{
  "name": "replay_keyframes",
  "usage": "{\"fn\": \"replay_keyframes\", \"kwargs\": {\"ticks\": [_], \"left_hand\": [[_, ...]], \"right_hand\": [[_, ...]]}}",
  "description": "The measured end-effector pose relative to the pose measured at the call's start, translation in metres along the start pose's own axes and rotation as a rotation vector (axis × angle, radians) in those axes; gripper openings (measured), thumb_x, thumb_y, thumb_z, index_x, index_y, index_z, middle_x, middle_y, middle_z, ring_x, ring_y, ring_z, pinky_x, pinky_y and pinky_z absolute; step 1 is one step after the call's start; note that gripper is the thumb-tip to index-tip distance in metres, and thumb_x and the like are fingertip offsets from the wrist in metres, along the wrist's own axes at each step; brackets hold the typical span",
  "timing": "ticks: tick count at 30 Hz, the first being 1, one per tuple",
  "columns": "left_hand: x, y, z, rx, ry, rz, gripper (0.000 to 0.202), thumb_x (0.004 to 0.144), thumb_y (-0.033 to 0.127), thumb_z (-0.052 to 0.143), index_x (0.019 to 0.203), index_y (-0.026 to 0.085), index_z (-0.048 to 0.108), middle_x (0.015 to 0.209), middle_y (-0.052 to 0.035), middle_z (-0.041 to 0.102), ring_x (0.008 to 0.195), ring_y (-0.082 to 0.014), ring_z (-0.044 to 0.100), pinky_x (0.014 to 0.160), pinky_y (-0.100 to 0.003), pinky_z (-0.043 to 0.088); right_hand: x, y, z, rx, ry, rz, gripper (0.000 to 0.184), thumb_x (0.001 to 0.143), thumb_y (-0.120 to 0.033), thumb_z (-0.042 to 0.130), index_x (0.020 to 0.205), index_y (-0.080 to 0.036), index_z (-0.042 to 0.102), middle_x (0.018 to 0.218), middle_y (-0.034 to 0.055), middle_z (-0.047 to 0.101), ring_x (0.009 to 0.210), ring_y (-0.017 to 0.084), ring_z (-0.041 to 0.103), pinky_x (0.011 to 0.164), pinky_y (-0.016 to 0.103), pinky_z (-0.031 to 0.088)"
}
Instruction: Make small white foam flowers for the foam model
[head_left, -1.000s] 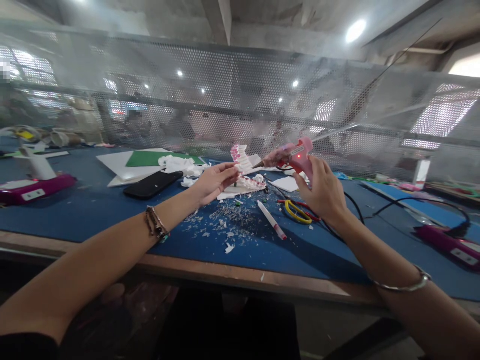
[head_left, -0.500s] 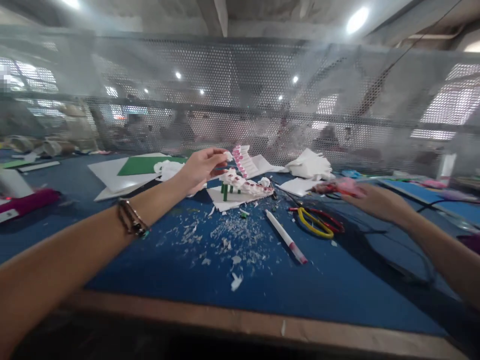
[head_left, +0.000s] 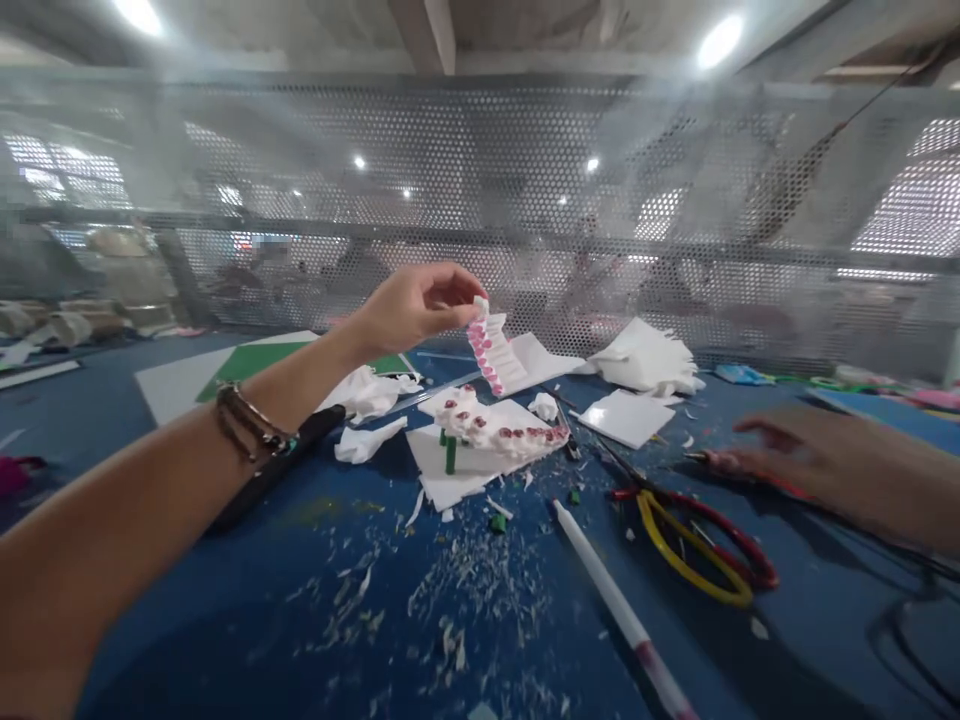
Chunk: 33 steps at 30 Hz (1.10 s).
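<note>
left hand (head_left: 409, 305) pinching white pleated strip (head_left: 491, 350), above blue table (head_left: 225, 600)

We see a table (head_left: 225, 620) covered in blue, strewn in the middle with small white scraps (head_left: 465, 590). Beyond them lies a white sheet (head_left: 442, 482) carrying a little white model (head_left: 487, 428) dotted with pink, propped on green posts (head_left: 450, 455). A white pen (head_left: 611, 600) lies slanted beside scissors (head_left: 697, 545) with yellow and red handles. Near these lies a pink tool (head_left: 724, 462), too blurred to make out. A square white card (head_left: 626, 415) lies in front of a pile of white pieces (head_left: 645, 358). To the left we find crumpled tissue (head_left: 367, 392), a black phone (head_left: 255, 490), and a green sheet (head_left: 247, 362) on a white board (head_left: 169, 385). A dark cable (head_left: 900, 620) loops at the right edge.
</note>
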<state>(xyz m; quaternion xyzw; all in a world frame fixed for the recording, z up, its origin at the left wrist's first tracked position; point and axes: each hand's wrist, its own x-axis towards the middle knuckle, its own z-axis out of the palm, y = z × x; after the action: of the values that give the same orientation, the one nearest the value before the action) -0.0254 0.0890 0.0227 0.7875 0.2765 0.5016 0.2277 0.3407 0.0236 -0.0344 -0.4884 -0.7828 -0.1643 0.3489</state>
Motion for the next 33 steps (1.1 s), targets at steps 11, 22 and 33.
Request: {"fn": "replay_keyframes", "kwargs": {"ticks": [11, 22, 33], "left_hand": [[0.001, -0.012, -0.002, 0.231, -0.199, 0.019, 0.014, 0.068, 0.021, 0.057, 0.08, 0.013, 0.059, 0.077, -0.0028, 0.061, 0.068, -0.0104, 0.055, 0.061, -0.02, 0.044], [-0.007, -0.009, -0.004, 0.335, -0.364, -0.017, 0.015, 0.072, 0.022, 0.052, 0.082, 0.013, 0.057, 0.083, -0.0044, 0.06, 0.074, -0.0105, 0.056, 0.066, -0.021, 0.047], [-0.017, 0.003, -0.004, 0.348, -0.629, 0.041, 0.012, 0.075, 0.021, 0.052, 0.084, 0.016, 0.058, 0.085, -0.0022, 0.059, 0.074, -0.0088, 0.055, 0.066, -0.017, 0.044]], "right_hand": [[0.068, -0.099, 0.075, 0.173, -0.791, -0.199, 0.057, 0.07, -0.037, 0.056, 0.12, -0.011, 0.042, 0.121, 0.0143, 0.049, 0.11, 0.023, 0.045, 0.092, 0.034, 0.036], [0.065, -0.12, 0.08, 0.001, -0.784, -0.171, 0.026, 0.066, -0.03, 0.055, 0.086, -0.013, 0.057, 0.082, 0.0084, 0.061, 0.07, 0.018, 0.057, 0.06, 0.027, 0.038], [0.036, -0.134, 0.072, -0.071, -0.671, -0.196, 0.009, 0.067, -0.028, 0.052, 0.071, -0.02, 0.053, 0.067, 0.0009, 0.061, 0.058, 0.018, 0.058, 0.048, 0.025, 0.025]]}}
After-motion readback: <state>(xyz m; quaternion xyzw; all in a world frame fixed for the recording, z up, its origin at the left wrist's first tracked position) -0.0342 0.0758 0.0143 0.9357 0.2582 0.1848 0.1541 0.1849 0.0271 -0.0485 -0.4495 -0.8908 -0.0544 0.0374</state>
